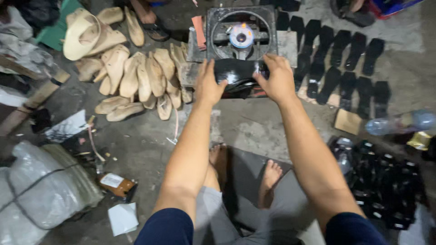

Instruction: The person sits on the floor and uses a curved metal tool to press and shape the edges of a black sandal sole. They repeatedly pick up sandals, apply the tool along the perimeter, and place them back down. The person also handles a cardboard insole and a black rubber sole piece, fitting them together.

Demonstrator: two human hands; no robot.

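Left hand [210, 86] and right hand [276, 80] pinch the ends of a glossy black shoe upper [238, 72]; likely light, pliable, heat-softened near the burner [241, 35].

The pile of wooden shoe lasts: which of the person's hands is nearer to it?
Left. The left hand grips the black shoe piece right beside the shoe lasts; the right hand holds its far end.

I sit on a bare concrete floor [254, 131], my feet [271, 174] flat on it. To my left lies a heap of pale wooden shoe forms [136, 77]; to my right, rows of black soles [340, 63]. A small gas stove [241, 34] stands ahead. A plastic bottle [399, 121], white paper scraps [122, 218] and a wrapped bundle [41, 190] lie nearer me.
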